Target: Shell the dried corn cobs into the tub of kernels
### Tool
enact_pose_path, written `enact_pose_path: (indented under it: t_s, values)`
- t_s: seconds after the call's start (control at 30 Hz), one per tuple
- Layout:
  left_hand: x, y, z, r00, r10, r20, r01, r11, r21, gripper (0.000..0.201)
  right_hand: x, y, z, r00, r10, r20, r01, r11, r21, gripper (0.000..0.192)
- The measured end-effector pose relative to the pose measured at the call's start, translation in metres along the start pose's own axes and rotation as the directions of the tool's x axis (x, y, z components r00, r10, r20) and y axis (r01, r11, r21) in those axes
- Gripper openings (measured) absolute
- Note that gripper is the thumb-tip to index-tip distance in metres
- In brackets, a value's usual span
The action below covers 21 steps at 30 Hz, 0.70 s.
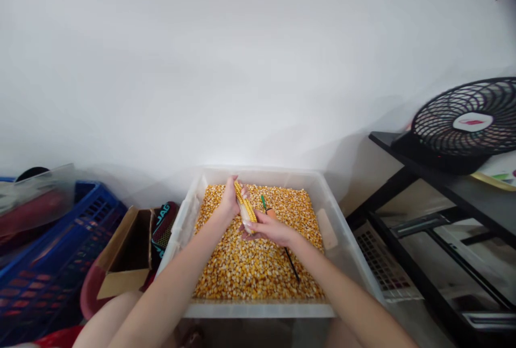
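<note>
Corn cob is held between both hands over the middle of the clear plastic bin, above the loose kernels, not resting on them.

Long axis: runs from upper left, the far tip near the bin's back wall, down to lower right toward the person. Steeply tilted, closer to upright than flat.

Left hand: closed round the cob's upper, far part from the left side, fingers wrapped, thumb side up. Right hand: closed on the lower, near end, fingers curled under it. Both hands touch the cob; the right one sits nearer the body, the left one further out. The cob's mid-length shows bare between them, rows of kernels still on.

The right hand also seems to carry a tool: orange handle with a green tip sticks up just right of the cob, and a thin dark shaft runs down and right from under the hand across the kernels. Can't tell how it's pinned in the grip.

Blue crate and cardboard box stand left of the bin, black fan on a shelf to the right.
</note>
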State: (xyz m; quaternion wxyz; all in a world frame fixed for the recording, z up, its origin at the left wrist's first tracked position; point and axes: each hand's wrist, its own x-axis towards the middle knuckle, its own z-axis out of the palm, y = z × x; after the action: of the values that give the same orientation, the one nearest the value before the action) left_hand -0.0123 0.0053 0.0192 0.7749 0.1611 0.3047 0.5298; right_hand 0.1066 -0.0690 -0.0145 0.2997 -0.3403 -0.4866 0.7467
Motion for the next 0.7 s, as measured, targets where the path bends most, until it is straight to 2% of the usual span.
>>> enact_pose_path:
  t_s: [0.07,0.17,0.23,0.37,0.43,0.53,0.57,0.7]
  values:
    - [0.001,0.003,-0.001,1.0,0.021,-0.014,-0.021,1.0,-0.021,0.029,-0.001,0.002,-0.001,0.999,0.01,0.036,-0.009,0.999,-0.031,0.047]
    - [0.002,0.003,-0.001,0.998,0.032,-0.046,-0.032,0.999,0.001,0.027,0.002,0.008,0.0,0.992,-0.037,-0.124,0.017,0.987,-0.163,0.047]
    - [0.001,0.003,0.0,0.998,0.033,-0.06,-0.033,0.999,0.007,0.025,0.002,0.008,0.001,0.984,-0.06,-0.171,0.021,0.975,-0.219,0.047]
    - [0.002,0.006,-0.001,0.997,0.033,-0.072,-0.034,0.999,-0.021,0.026,-0.004,-0.002,-0.002,0.999,0.016,0.051,-0.009,0.992,-0.126,0.052]
    - [0.003,0.007,-0.002,0.996,0.037,-0.078,-0.039,0.999,-0.03,0.026,-0.005,-0.002,-0.003,1.0,-0.007,0.024,0.01,0.99,-0.137,0.046]
    - [0.006,0.009,-0.006,0.994,0.042,-0.097,-0.047,0.998,-0.04,0.026,-0.002,0.002,0.0,0.988,-0.085,-0.131,0.046,0.961,-0.274,0.043]
    - [0.006,0.009,-0.007,0.994,0.042,-0.102,-0.046,0.998,-0.043,0.026,0.0,0.003,0.001,0.984,-0.093,-0.15,0.046,0.956,-0.29,0.044]
    - [0.006,0.008,-0.007,0.994,0.018,-0.108,-0.023,0.999,-0.038,0.028,0.003,0.004,0.004,0.994,-0.016,-0.108,0.001,0.99,-0.14,0.042]
